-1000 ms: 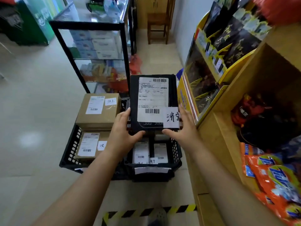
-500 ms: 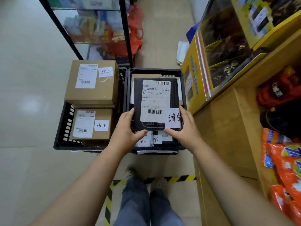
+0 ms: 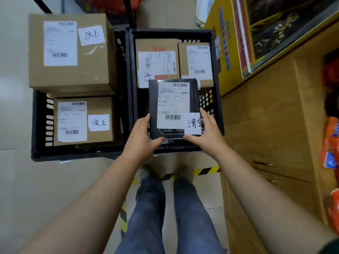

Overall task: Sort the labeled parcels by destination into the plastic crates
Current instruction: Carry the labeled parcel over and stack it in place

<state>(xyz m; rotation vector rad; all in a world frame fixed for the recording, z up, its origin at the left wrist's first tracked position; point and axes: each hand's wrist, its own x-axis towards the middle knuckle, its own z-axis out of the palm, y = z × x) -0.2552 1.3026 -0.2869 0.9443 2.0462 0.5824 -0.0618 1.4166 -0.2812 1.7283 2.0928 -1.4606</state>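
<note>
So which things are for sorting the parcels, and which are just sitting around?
For the job: black parcel gripped by left hand and right hand; right crate; left crate; labelled brown boxes inside.
Just there: yellow display box, wooden cabinet, orange packets, striped floor tape.

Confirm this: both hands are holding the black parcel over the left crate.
Wrong crate. The left hand and right hand hold the black parcel over the right crate, not the left crate. The head view shows it.
</note>
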